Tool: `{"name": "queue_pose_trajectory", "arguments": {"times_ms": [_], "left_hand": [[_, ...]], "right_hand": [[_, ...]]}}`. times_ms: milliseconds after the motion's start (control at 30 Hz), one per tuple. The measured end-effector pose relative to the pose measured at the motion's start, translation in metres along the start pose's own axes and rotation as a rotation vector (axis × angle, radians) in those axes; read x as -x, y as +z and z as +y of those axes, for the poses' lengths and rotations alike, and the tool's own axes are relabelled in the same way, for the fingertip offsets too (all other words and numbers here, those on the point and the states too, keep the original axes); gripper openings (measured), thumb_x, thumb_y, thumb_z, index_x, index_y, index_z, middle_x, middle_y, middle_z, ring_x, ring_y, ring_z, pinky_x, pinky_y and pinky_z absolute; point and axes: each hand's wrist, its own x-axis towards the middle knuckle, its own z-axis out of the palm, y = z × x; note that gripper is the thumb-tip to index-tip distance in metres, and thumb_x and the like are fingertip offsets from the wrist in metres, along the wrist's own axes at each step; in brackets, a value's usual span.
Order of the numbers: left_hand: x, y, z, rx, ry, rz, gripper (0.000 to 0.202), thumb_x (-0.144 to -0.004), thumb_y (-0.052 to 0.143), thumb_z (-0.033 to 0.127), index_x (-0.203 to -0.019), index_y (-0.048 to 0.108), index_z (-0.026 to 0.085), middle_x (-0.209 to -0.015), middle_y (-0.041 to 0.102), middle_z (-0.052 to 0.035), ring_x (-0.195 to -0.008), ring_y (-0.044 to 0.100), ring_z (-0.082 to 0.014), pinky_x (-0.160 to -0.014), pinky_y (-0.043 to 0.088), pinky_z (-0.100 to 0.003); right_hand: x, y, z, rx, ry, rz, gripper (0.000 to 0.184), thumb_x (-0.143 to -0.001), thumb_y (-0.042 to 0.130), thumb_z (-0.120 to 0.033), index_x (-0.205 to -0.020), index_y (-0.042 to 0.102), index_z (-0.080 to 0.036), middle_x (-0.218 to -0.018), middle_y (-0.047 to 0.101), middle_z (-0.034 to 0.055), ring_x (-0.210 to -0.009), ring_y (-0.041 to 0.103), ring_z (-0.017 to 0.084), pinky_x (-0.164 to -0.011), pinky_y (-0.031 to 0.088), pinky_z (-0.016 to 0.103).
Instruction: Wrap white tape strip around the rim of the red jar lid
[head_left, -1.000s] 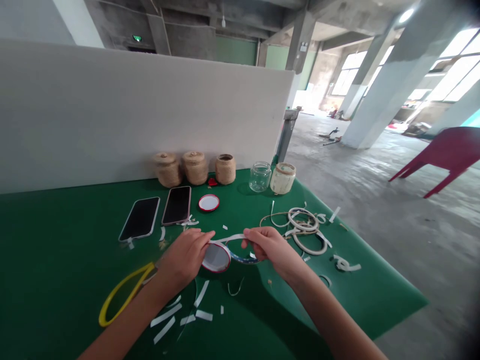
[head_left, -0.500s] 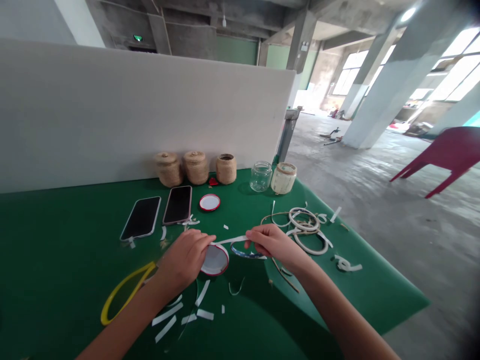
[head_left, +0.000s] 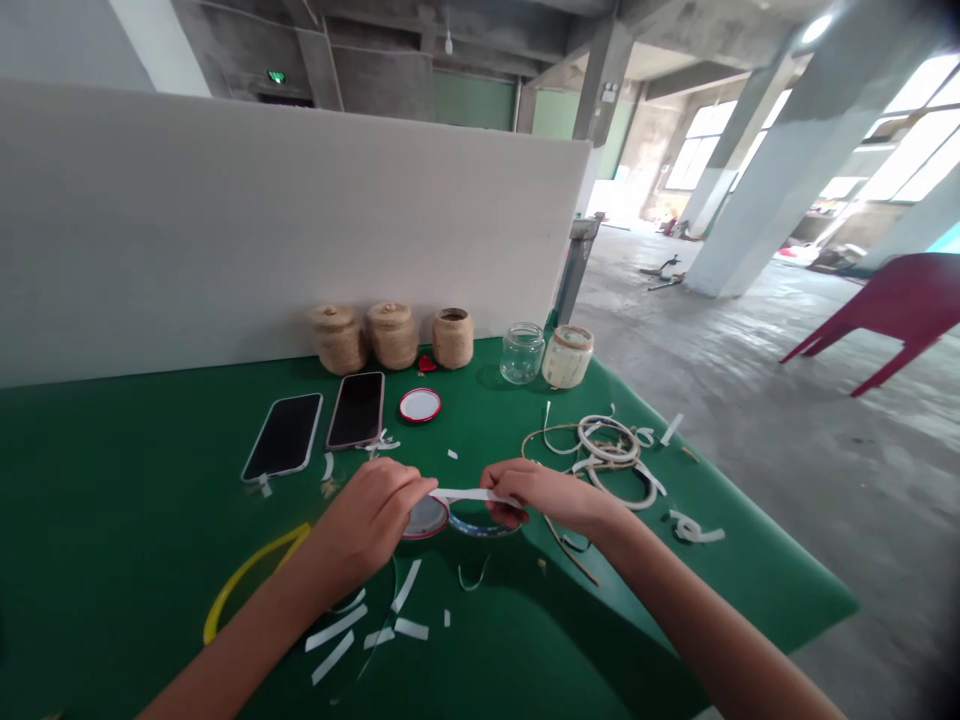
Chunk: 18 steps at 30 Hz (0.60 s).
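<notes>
My left hand [head_left: 371, 512] is closed on a red-rimmed jar lid [head_left: 427, 518], its pale inner side tilted towards me. From the lid's upper rim a strip of white tape [head_left: 466, 494] stretches across to my right hand [head_left: 534, 492]. That hand has its fingers curled and pinches the strip. Below the strip hangs a tape roll [head_left: 480, 529] with a bluish inner ring, beside the right fingers, which partly hide it. Whether the fingers also grip the roll is hard to see.
Two phones [head_left: 283, 436] and a second lid [head_left: 420, 405] lie beyond my hands. Twine-wrapped jars [head_left: 393, 338], a glass jar [head_left: 523, 355] and a tape-covered jar [head_left: 568, 358] stand at the back. White rings [head_left: 622, 485], tape scraps [head_left: 332, 658] and a yellow loop [head_left: 244, 580] lie around.
The lid has tipped, so its inside looks narrower. My right hand has shifted slightly left, and the tape strip lies more level. The tape roll has moved a little left and down.
</notes>
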Motion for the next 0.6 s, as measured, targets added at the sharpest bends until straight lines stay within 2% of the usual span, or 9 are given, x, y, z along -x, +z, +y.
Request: {"name": "queue_pose_trajectory", "arguments": {"times_ms": [133,300,500,600], "left_hand": [[-0.008,-0.009,-0.002,-0.037,0.039,0.019,0.026,-0.087,0.043,0.005,-0.11,0.052,0.013,-0.099,0.059,-0.0089,-0.097,0.055,-0.0199,-0.087,0.047,-0.041],[-0.014,-0.021,-0.001,-0.073,0.074,-0.01,0.023,-0.086,0.046,0.006,-0.107,0.054,0.013,-0.099,0.058,-0.0092,-0.097,0.054,-0.0207,-0.087,0.047,-0.041],[-0.021,-0.029,0.001,-0.123,0.141,-0.002,0.019,-0.085,0.052,0.008,-0.102,0.056,0.012,-0.095,0.058,-0.0091,-0.094,0.055,-0.021,-0.086,0.047,-0.041],[-0.024,-0.033,0.002,-0.169,0.178,-0.014,0.019,-0.084,0.052,0.007,-0.103,0.056,0.011,-0.097,0.058,-0.0092,-0.095,0.055,-0.0206,-0.088,0.047,-0.042]], "right_hand": [[0.003,0.005,0.001,-0.069,-0.013,0.034,0.013,-0.07,0.039,-0.013,-0.061,0.048,-0.016,-0.047,0.043,-0.0036,-0.045,0.033,0.008,-0.046,0.024,0.021],[0.008,0.008,0.002,-0.124,-0.016,0.051,0.012,-0.069,0.039,-0.016,-0.062,0.048,-0.016,-0.048,0.04,-0.004,-0.046,0.033,0.008,-0.046,0.023,0.021],[0.009,0.007,0.004,0.041,-0.04,0.061,0.024,-0.077,0.035,-0.022,-0.065,0.055,-0.016,-0.054,0.042,-0.0017,-0.051,0.038,0.01,-0.05,0.03,0.022],[0.009,0.008,0.006,0.072,-0.034,0.033,0.025,-0.08,0.036,-0.022,-0.066,0.055,-0.016,-0.054,0.039,-0.0025,-0.051,0.035,0.01,-0.051,0.03,0.023]]}}
